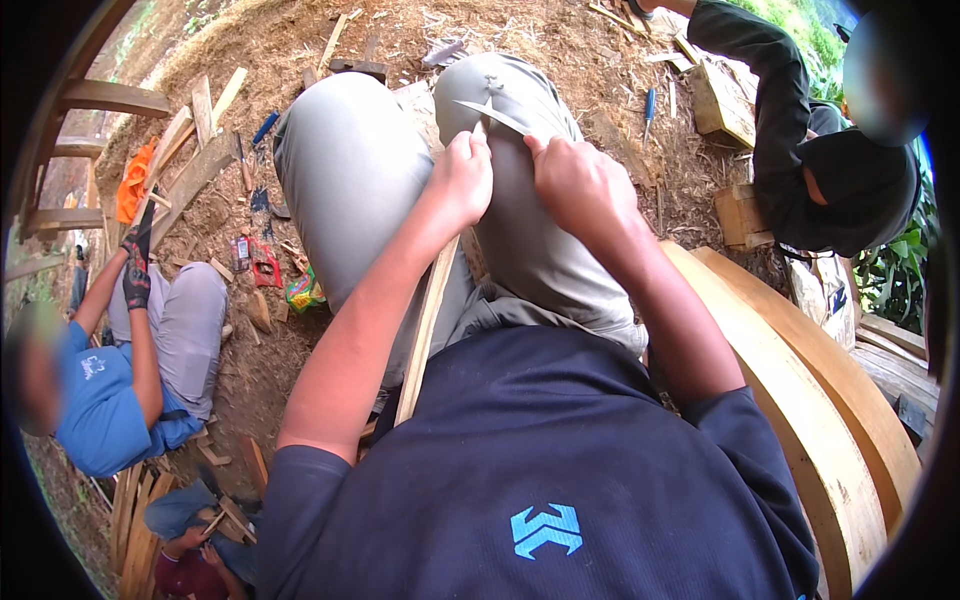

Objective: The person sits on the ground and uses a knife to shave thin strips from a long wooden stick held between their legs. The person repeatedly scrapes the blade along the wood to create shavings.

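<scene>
Between my knees, my left hand (462, 178) is closed round a long, thin wooden strip (428, 322). The strip slants back under my left forearm to my lap, and its far tip pokes out just past my fingers. My right hand (582, 185) grips a knife; its handle is hidden in my fist. The knife's curved, pale blade (492, 113) points left and lies across the strip's tip, close to my left hand. Whether the edge touches the wood I cannot tell.
Thick curved planks (790, 420) lie close on my right. A blue-handled tool (649, 108) and a wooden block (722, 105) are on the shavings-covered ground (420, 25). Left are a red tool (265, 262) and a gloved co-worker (130, 380). Another person (840, 170) bends at far right.
</scene>
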Tool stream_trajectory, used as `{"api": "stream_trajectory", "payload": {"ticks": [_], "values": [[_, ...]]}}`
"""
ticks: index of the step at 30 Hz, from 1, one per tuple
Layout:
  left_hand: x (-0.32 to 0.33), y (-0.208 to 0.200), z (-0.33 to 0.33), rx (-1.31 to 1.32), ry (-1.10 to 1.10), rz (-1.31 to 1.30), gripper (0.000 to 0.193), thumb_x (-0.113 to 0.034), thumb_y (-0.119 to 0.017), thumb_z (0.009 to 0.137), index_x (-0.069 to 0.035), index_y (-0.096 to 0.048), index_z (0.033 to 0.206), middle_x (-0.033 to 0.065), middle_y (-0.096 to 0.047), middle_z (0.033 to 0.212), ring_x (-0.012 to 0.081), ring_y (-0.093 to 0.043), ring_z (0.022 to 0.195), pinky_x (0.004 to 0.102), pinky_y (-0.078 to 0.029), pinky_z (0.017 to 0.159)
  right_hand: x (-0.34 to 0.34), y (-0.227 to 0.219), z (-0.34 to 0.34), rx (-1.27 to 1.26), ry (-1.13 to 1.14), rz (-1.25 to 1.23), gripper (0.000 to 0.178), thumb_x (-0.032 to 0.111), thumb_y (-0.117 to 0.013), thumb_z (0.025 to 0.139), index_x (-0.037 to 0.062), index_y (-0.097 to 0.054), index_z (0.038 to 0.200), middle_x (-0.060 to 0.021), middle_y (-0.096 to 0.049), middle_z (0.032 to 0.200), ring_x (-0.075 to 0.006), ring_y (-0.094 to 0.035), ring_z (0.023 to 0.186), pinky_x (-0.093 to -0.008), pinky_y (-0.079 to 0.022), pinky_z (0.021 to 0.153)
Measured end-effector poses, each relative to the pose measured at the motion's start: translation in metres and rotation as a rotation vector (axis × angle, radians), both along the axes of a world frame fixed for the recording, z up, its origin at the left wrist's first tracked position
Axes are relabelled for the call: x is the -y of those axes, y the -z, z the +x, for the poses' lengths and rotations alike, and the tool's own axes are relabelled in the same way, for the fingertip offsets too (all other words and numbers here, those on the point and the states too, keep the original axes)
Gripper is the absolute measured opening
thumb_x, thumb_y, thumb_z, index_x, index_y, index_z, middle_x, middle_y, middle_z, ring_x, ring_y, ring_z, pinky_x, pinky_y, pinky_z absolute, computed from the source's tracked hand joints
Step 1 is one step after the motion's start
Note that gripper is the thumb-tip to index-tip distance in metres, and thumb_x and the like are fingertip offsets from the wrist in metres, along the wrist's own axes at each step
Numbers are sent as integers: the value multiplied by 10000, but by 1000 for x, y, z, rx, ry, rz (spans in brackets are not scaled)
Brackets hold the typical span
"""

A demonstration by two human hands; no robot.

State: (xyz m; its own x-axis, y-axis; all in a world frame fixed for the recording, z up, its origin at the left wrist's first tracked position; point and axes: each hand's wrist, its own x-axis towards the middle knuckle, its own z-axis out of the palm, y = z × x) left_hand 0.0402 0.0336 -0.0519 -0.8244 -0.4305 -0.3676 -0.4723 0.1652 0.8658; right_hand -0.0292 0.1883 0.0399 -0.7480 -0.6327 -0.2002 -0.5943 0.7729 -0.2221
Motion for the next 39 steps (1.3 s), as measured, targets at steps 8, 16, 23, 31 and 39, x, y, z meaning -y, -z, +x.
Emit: {"api": "stream_trajectory", "payload": {"ticks": [8, 16, 23, 31, 39], "values": [[-1, -7, 8, -33, 35, -234, 290, -298, -336, 1046, -62, -503, 1016, 49, -497, 674, 165, -449, 472, 349, -368, 392, 18, 3, 12, 136, 232, -88, 560, 441, -413, 1052, -8, -712, 900, -265, -707, 855, -433, -708, 828, -514, -553, 770], [-3, -23, 3, 57, 50, -171, 335, -249, -372, 1042, 54, -515, 1056, 321, -600, 981, 462, -576, 949, 505, -461, 813, 24, 16, 11, 115, 274, -148, 556, 442, -420, 1049, -14, -716, 929, -257, -714, 890, -433, -708, 831, -502, -556, 764], [-9, -37, 12, 0, 92, -151, 323, -285, -366, 1052, 5, -508, 1042, 229, -558, 887, 366, -522, 807, 444, -418, 722, 32, 26, -11, 17, 120, -160, 536, 412, -409, 1058, 0, -708, 890, -236, -709, 832, -387, -713, 803, -489, -563, 737], [-9, -70, 14, 144, -123, 496, 395, -470, -330, 1063, -104, -477, 1031, -52, -374, 636, 57, -292, 443, 246, -262, 398, 8, 19, -16, 36, 23, -221, 441, 331, -415, 1066, -13, -662, 942, -243, -675, 848, -435, -669, 822, -539, -524, 743], [-15, -72, 11, 156, -91, 443, 363, -468, -326, 1072, -141, -447, 970, -60, -371, 657, 49, -290, 460, 241, -279, 410, -15, 0, -21, -93, -220, -68, 485, 309, -409, 1073, -1, -672, 810, -200, -665, 727, -366, -686, 690, -457, -565, 628]]}}
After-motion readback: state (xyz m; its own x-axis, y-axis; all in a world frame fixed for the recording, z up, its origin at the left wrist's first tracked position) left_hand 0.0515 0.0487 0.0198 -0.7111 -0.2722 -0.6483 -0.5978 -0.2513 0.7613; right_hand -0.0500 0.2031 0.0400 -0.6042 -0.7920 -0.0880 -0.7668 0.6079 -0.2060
